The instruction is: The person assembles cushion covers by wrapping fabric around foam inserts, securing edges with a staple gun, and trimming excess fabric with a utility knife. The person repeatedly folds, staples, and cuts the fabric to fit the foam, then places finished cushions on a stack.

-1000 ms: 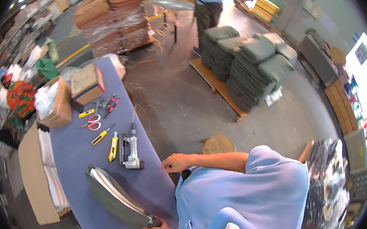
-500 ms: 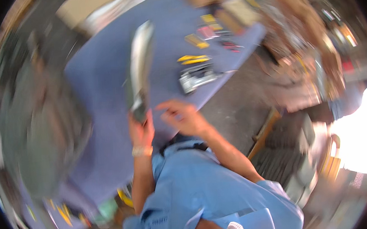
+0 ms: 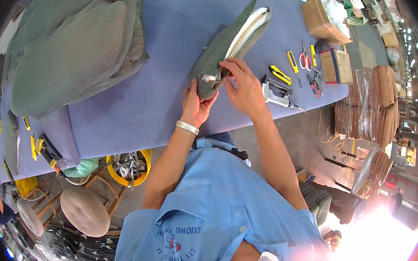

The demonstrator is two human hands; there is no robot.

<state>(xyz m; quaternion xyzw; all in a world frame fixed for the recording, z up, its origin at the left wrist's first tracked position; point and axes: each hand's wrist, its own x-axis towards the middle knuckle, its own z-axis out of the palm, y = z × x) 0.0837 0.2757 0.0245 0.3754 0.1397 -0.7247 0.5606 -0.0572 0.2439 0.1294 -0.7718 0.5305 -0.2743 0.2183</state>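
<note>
A long padded piece covered in grey-green fabric (image 3: pixel 216 54) slants over the blue table, its far end pointing away to the right. Along its open side runs a white inner edge (image 3: pixel 245 33), and a small white patch (image 3: pixel 208 77) shows at the near end. My left hand (image 3: pixel 198 106) grips that near end from below, thumb on the fabric. With bent fingers, my right hand (image 3: pixel 245 89) pinches the fabric edge at the opening; the fingertips are partly hidden. Right of this hand lies a silver and black staple gun (image 3: pixel 276 94).
On the blue table (image 3: pixel 120 123), a stack of grey-green fabric pieces (image 3: pixel 73 57) lies left. Yellow cutters (image 3: pixel 280 75), scissors (image 3: pixel 305 60), pliers (image 3: pixel 315 87) and an open carton (image 3: pixel 325 20) are right. A yellow basket of strips (image 3: pixel 131 168) and round cushion (image 3: pixel 85 211) stand below the front edge.
The view has swung and sharpened. The padded piece now tilts to the right instead of standing nearly straight ahead. My right hand, apart from it before, has closed on its fabric edge.
</note>
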